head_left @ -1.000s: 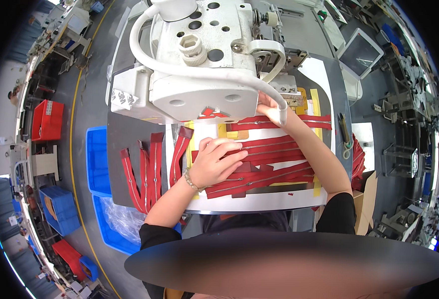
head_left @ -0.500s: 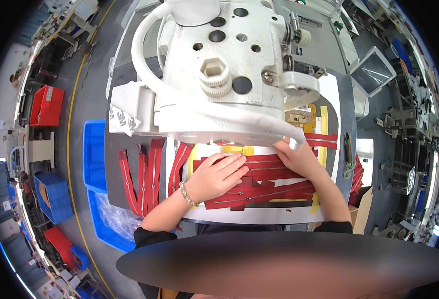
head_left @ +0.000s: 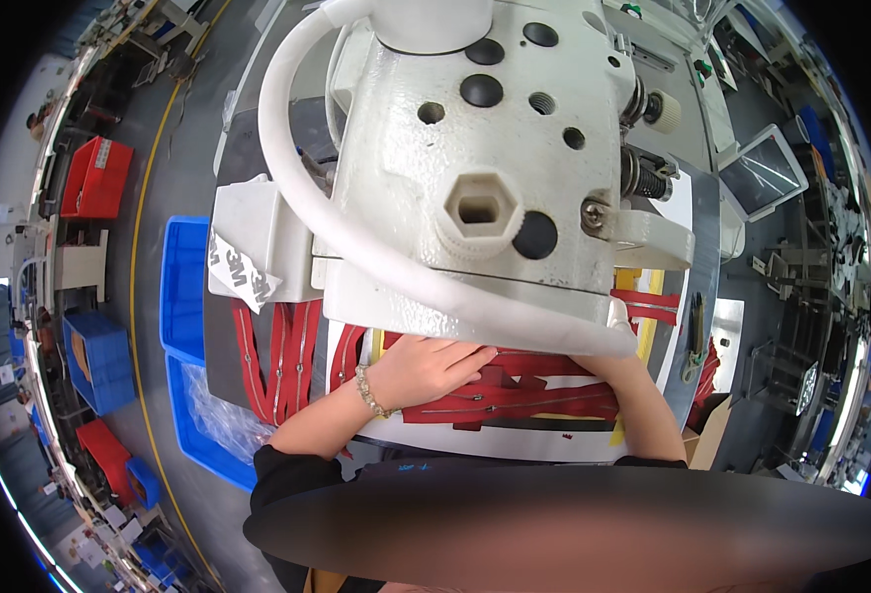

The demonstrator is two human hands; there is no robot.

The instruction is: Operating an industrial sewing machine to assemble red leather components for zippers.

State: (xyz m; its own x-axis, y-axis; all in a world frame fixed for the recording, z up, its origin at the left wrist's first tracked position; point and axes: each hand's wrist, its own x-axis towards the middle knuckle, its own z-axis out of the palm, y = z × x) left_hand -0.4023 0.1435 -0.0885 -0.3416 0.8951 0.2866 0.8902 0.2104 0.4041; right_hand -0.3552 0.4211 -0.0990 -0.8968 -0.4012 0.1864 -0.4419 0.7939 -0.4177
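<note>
My left hand, with a beaded bracelet at its wrist, rests palm down on red zippers. Its visible fingers are stretched out to the right; some fingertips disappear under a white sewing machine head. Of my right hand, only the back part and wrist show at the right end of the zippers. The machine's hose and head cover its fingers. Beneath the zippers lies a white sheet with yellow strips. More red zippers hang side by side at the left.
Blue bins, one holding clear plastic, stand left of the table. On the right are yellow-handled snips, a bundle of red zippers, a cardboard box and a tilted screen. The machine head blocks the area above my hands.
My view has shifted closer to the machine, so its head looks larger and covers more. My right hand's fingers are now hidden; my left hand stays flat on the zippers.
</note>
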